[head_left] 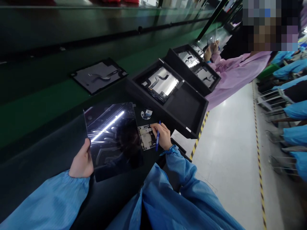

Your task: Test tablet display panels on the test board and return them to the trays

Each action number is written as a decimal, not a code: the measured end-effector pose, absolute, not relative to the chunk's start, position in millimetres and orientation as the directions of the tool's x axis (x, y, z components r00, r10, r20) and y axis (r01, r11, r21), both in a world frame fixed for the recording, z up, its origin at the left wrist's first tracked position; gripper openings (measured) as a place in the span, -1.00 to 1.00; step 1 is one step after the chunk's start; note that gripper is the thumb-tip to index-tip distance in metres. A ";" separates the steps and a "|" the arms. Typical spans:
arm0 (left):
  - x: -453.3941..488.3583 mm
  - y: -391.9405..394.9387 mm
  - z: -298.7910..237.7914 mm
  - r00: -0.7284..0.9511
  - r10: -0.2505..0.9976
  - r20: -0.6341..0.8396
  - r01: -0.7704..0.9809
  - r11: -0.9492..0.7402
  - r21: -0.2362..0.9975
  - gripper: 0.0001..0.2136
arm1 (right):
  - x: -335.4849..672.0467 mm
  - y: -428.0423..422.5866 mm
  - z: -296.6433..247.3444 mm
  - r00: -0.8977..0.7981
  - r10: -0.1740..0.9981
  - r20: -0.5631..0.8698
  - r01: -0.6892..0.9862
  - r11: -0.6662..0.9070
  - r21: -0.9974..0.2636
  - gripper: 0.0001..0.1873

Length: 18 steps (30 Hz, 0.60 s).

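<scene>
Head view: left hand (82,162), grip holding glossy dark panel (115,145) over counter (45,153); right of panel, right hand (164,136), grip holding blue pen (157,140), at metallic plate (145,138).

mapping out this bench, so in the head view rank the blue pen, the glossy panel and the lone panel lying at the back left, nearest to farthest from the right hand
1. Blue pen: in the right hand.
2. Glossy panel: to that hand's left, held by the left hand.
3. Lone panel: at the back left, beyond the glossy panel.
</scene>
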<state>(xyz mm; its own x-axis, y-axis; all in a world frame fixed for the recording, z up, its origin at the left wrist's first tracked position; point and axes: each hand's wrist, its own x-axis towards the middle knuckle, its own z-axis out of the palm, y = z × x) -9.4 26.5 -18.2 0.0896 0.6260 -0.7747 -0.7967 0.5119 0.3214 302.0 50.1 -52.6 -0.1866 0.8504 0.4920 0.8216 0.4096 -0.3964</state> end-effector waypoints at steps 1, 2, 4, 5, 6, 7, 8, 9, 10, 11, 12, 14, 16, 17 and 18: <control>-5.4 28.5 -7.7 0.071 0.572 -0.817 -0.820 0.500 0.278 -0.59 | 299.5 48.8 -50.4 -0.153 0.849 0.506 0.828 0.390 -0.403 -0.84; -2.1 30.0 1.4 0.065 0.525 -0.849 -0.837 0.492 0.241 -0.59 | 295.2 46.6 -46.8 -0.100 0.843 0.529 0.829 0.365 -0.424 -0.83; 1.7 31.2 12.7 0.078 0.477 -0.875 -0.849 0.492 0.193 -0.59 | 281.1 39.7 -36.3 0.031 0.842 0.538 0.779 0.317 -0.541 -0.84; 2.2 30.9 14.5 0.094 0.481 -0.871 -0.843 0.504 0.188 -0.59 | 272.0 35.4 -30.0 0.076 0.858 0.508 0.720 0.305 -0.623 -0.84; 2.0 30.2 14.2 0.105 0.496 -0.862 -0.833 0.518 0.197 -0.59 | 262.2 31.1 -23.5 0.068 0.896 0.439 0.642 0.297 -0.706 -0.72; 1.4 29.6 12.5 0.107 0.512 -0.852 -0.818 0.532 0.217 -0.58 | 252.6 27.0 -17.7 0.005 0.929 0.369 0.570 0.301 -0.765 -0.51; 0.7 29.2 10.4 0.103 0.527 -0.844 -0.801 0.546 0.244 -0.57 | 243.5 23.4 -12.8 -0.070 0.944 0.323 0.506 0.313 -0.804 -0.32; 0.2 29.2 8.7 0.089 0.538 -0.838 -0.784 0.557 0.275 -0.57 | 235.6 20.6 -9.4 -0.147 0.947 0.284 0.454 0.320 -0.832 -0.15; 0.3 29.8 8.3 0.068 0.547 -0.835 -0.767 0.563 0.307 -0.56 | 229.1 18.5 -7.4 -0.198 0.944 0.263 0.413 0.324 -0.851 -0.06; 0.9 30.6 9.4 0.056 0.549 -0.834 -0.756 0.569 0.324 -0.55 | 224.1 17.0 -6.7 -0.218 0.943 0.251 0.375 0.318 -0.871 -0.03; 2.2 31.4 11.7 0.058 0.546 -0.836 -0.750 0.576 0.324 -0.54 | 220.6 15.9 -6.9 -0.216 0.948 0.235 0.337 0.299 -0.893 -0.04; 5.1 30.7 17.0 0.080 0.522 -0.849 -0.749 0.593 0.295 -0.53 | 217.2 13.8 -8.5 -0.184 0.961 0.209 0.259 0.252 -0.933 -0.08; 4.4 24.9 14.5 0.085 0.489 -0.868 -0.738 0.616 0.275 -0.51 | 216.7 10.8 -9.4 -0.149 0.969 0.197 0.209 0.226 -0.951 -0.13; 1.0 20.8 7.4 0.067 0.484 -0.873 -0.724 0.625 0.291 -0.49 | 216.7 9.2 -9.1 -0.138 0.970 0.200 0.210 0.226 -0.951 -0.14; -5.0 17.2 -4.2 0.083 0.494 -0.865 -0.705 0.643 0.299 -0.45 | 216.5 7.6 -8.3 -0.126 0.970 0.208 0.228 0.232 -0.946 -0.14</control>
<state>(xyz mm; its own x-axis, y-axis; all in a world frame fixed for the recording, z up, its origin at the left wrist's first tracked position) -5.0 17.2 -4.2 0.0833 0.4942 -0.8653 -0.7054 0.6426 0.2991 216.5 7.6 -8.3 -0.1257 0.9701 0.2078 0.2276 0.2321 -0.9457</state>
